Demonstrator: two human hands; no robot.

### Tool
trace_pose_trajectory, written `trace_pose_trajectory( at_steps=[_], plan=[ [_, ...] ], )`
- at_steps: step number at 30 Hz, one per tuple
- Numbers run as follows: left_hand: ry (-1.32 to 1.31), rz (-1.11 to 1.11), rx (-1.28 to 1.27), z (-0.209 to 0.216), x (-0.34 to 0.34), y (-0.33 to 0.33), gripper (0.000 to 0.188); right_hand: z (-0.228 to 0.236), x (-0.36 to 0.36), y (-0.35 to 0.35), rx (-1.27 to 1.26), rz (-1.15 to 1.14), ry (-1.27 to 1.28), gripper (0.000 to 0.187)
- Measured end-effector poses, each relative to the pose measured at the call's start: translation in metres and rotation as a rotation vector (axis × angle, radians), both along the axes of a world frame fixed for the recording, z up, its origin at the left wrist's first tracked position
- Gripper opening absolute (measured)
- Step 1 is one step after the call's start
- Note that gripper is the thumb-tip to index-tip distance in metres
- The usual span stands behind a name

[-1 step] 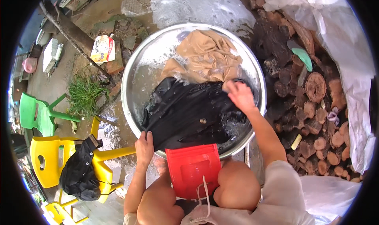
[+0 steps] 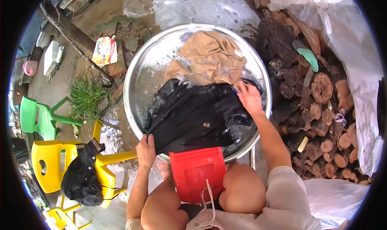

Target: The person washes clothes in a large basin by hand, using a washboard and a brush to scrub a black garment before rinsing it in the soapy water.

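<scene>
A large round metal basin (image 2: 130,105) of soapy water holds a soaked black garment (image 2: 181,117) and a tan cloth (image 2: 213,56) beyond it. My left hand (image 2: 146,150), at the basin's near-left rim, is closed on the edge of the black garment. Over the garment's far-right part, my right hand (image 2: 248,96) curls its fingers; a bit of blue shows at them, but what they grip is mostly hidden. The garment drapes over the upper end of a red plastic board (image 2: 197,175), which slopes from the basin rim down between my knees.
To the left stand a yellow chair (image 2: 46,165) with a black garment (image 2: 82,177) over it and a green chair (image 2: 36,117). A refill pouch (image 2: 105,50) lies beyond them. Stacked logs (image 2: 322,89) and plastic sheeting (image 2: 342,40) line the right side. Suds (image 2: 205,6) cover ground behind the basin.
My right hand has shifted slightly right and nearer over the black garment, and its fingers look more curled. My left hand stays at the rim with the garment's edge.
</scene>
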State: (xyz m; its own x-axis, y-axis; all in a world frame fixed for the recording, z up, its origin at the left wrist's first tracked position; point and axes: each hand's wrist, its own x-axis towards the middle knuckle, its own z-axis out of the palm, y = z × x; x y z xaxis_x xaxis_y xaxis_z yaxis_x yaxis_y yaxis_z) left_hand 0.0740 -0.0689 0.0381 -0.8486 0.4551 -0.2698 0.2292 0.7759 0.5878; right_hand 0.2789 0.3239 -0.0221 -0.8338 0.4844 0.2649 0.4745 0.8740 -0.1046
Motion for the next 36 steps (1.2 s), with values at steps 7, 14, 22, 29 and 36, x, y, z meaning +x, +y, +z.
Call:
trace_pose_trajectory(
  at_steps=[7, 14, 22, 29, 36],
  plan=[
    [0.085, 0.103, -0.040, -0.015, -0.013, -0.015, 0.038, 0.036, -0.026, -0.123, -0.441, 0.072, 0.197, 0.045],
    [0.130, 0.049, -0.106, -0.011, -0.007, -0.003, 0.039, -0.003, 0.026, -0.019, -0.030, -0.198, -0.292, 0.050],
    [0.107, 0.055, -0.121, -0.012, -0.010, -0.009, 0.040, 0.032, -0.006, -0.122, -0.404, 0.329, 0.044, 0.051],
    [0.040, 0.005, -0.141, -0.005, 0.004, -0.002, 0.037, 0.011, -0.008, -0.046, -0.330, -0.345, -0.078, 0.037],
    [-0.032, -0.132, -0.094, -0.014, 0.008, -0.010, 0.035, 0.058, -0.122, -0.211, -0.338, 0.676, 0.156, 0.038]
  ],
)
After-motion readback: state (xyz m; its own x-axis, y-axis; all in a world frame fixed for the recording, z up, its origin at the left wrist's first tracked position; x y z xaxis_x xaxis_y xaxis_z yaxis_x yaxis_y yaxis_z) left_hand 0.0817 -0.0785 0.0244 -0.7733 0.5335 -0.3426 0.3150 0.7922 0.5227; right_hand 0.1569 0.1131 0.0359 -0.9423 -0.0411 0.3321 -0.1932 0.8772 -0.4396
